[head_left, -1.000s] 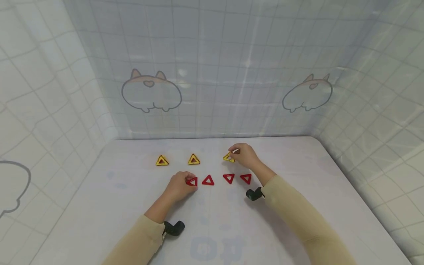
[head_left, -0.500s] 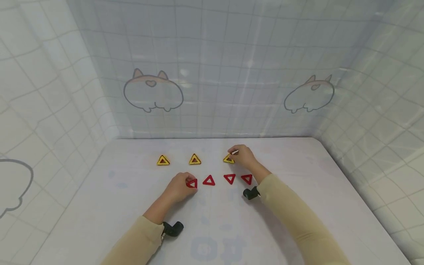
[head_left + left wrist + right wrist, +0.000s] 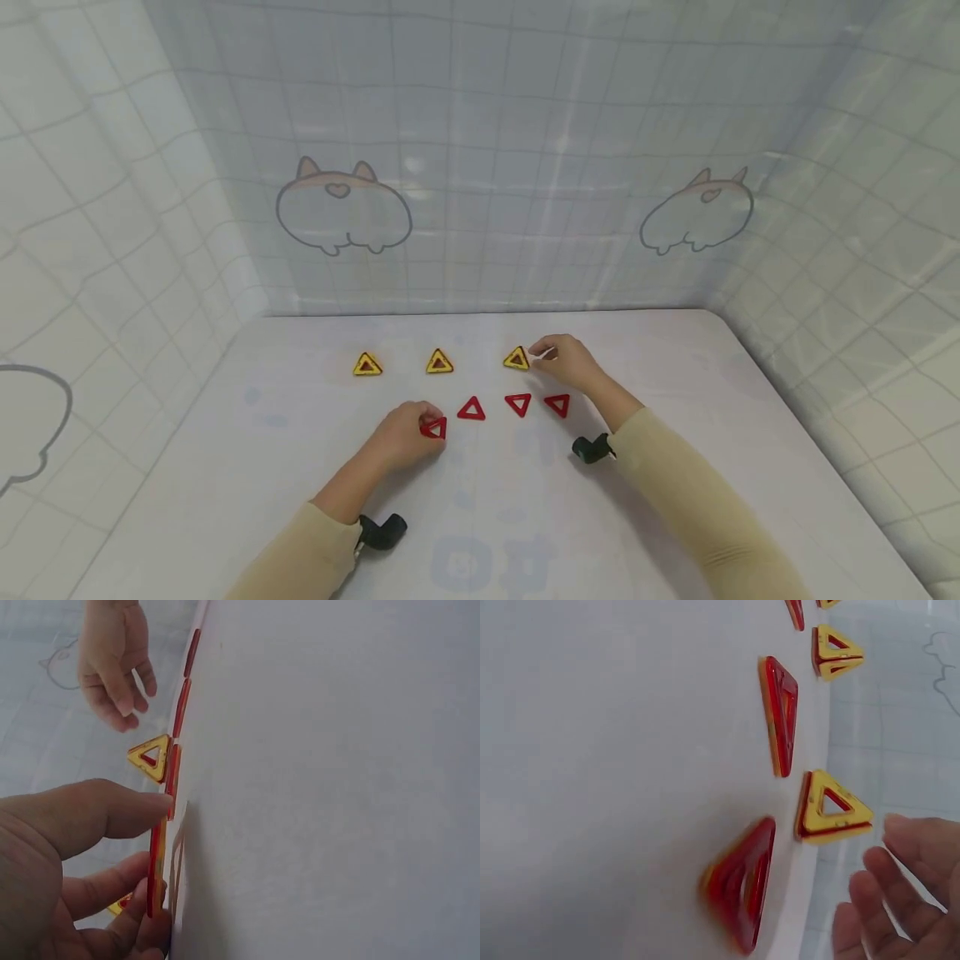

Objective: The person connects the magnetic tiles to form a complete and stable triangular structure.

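Observation:
My left hand (image 3: 408, 435) pinches a red triangular magnetic tile (image 3: 435, 427) between thumb and fingers; the left wrist view shows this tile (image 3: 157, 870) edge-on. My right hand (image 3: 566, 362) hovers with relaxed, parted fingers just right of a small yellow-and-red pyramid (image 3: 517, 358). A narrow gap separates the fingertips from that pyramid (image 3: 831, 806) in the right wrist view. Two more such pyramids stand further left, a middle one (image 3: 439, 362) and a leftmost one (image 3: 367, 365). Three red triangle tiles lie flat in front: one (image 3: 471, 408), another (image 3: 518, 404) and a third (image 3: 557, 405).
A pale cloth-like surface (image 3: 480, 483) lies under everything. Behind it rises a grid-patterned backdrop (image 3: 480, 167) with animal drawings, and a similar side wall (image 3: 885, 250) stands at right. A dark camera mount (image 3: 384, 532) sits on the left wrist.
My right hand has let go of the right-hand yellow pyramid and drawn slightly right. My left hand has come a little nearer to me with its red tile.

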